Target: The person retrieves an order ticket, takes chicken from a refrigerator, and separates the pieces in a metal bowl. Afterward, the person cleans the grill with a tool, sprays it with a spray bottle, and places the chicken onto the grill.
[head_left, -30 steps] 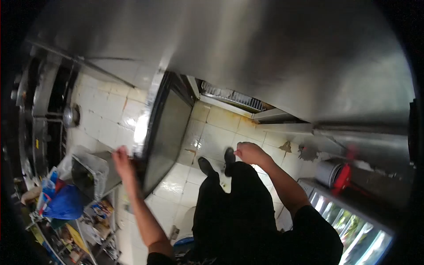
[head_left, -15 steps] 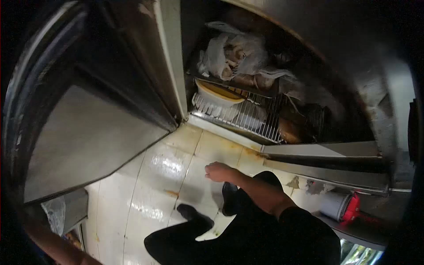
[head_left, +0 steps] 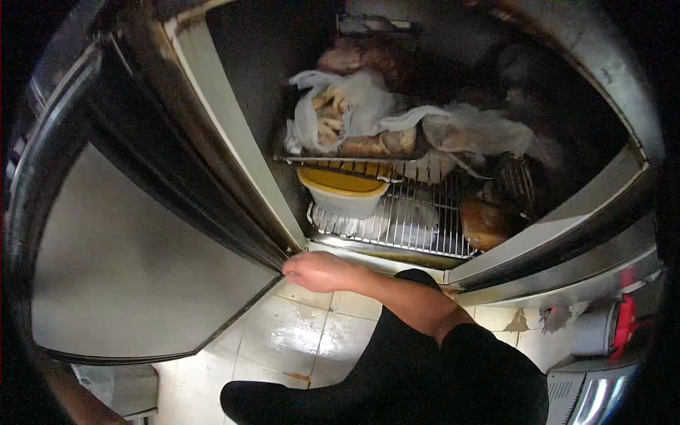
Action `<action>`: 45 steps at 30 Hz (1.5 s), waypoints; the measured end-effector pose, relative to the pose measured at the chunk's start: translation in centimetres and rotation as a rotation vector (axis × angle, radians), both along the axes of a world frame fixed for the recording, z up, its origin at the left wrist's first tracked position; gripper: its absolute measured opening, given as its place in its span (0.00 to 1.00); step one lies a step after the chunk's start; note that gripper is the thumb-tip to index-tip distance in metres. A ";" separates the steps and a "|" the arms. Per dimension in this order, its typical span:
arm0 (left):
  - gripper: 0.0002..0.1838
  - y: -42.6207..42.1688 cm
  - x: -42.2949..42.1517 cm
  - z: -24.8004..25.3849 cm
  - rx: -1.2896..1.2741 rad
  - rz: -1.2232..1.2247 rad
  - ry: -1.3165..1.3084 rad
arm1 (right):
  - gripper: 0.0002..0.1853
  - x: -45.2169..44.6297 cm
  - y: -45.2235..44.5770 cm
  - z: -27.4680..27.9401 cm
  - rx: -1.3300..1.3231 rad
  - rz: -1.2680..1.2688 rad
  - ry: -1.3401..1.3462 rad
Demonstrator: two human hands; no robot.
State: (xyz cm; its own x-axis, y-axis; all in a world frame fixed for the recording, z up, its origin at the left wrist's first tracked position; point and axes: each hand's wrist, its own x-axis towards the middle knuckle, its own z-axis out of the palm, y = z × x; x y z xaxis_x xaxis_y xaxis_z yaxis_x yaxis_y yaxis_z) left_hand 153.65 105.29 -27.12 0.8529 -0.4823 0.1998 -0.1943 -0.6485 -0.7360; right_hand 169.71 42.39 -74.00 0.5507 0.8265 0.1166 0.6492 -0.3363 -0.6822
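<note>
Below the wire rack point(head_left: 432, 223), the right hand point(head_left: 319, 272) half-curls, hold unclear; the open door point(head_left: 145, 258) hides the left hand.

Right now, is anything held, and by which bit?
Nothing shows in the right hand, near the open door; the left hand is hidden, so I can't tell there.

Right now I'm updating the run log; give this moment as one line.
door: open | right hand: by door's lower corner, contact unclear | left hand: unseen | tub: on wire shelf
</note>
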 end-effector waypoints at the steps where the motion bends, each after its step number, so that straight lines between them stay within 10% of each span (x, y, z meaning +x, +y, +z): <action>1: 0.20 1.8 0.0 0.2 -0.804 0.172 0.081 | 0.10 -0.1 0.0 3.3 0.164 -0.039 0.017; 6: 0.20 0.9 2.0 -2.3 -1.242 0.279 -0.291 | 0.06 3.5 -3.5 17.5 0.351 -0.268 -0.581; 13: 0.25 -8.6 7.9 -4.7 -1.160 0.038 -0.482 | 0.17 22.1 -10.1 26.7 -0.147 -0.614 -0.844; 14: 0.26 -13.3 8.6 -3.3 -1.223 0.071 -0.111 | 0.17 23.9 -11.4 27.0 -0.186 -0.651 -0.833; 18: 0.25 -31.5 12.6 -7.1 -1.376 -0.158 -0.205 | 0.18 28.6 -15.5 28.3 -0.391 -0.667 -0.673; 22: 0.21 -30.4 17.1 -10.1 -0.435 -0.074 -0.666 | 0.18 31.3 -13.9 28.6 -0.555 -0.531 -0.514; 25: 0.15 -42.7 12.6 -8.7 -0.839 0.268 -0.594 | 0.19 32.7 -12.1 27.5 -0.656 -0.444 -0.426; 31: 0.12 -40.2 14.1 -8.1 -0.822 0.248 -0.557 | 0.20 32.5 -10.7 25.7 -0.699 -0.324 -0.308; 36: 0.14 -39.9 13.9 -8.9 -0.307 0.283 -0.601 | 0.21 32.3 -19.5 28.5 -0.447 -0.536 -0.173; 45: 0.21 -33.3 15.9 -9.1 -0.592 0.113 -0.561 | 0.23 31.3 -21.1 28.2 -0.100 -0.692 -0.072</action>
State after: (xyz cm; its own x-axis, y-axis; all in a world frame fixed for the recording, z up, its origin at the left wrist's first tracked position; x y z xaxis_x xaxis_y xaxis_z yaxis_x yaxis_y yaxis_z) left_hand 169.53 71.95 -36.26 0.5880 -0.0808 0.8048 0.1902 -0.9533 -0.2347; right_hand 200.98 21.26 -45.78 0.9477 0.2979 0.1142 0.3059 -0.7471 -0.5901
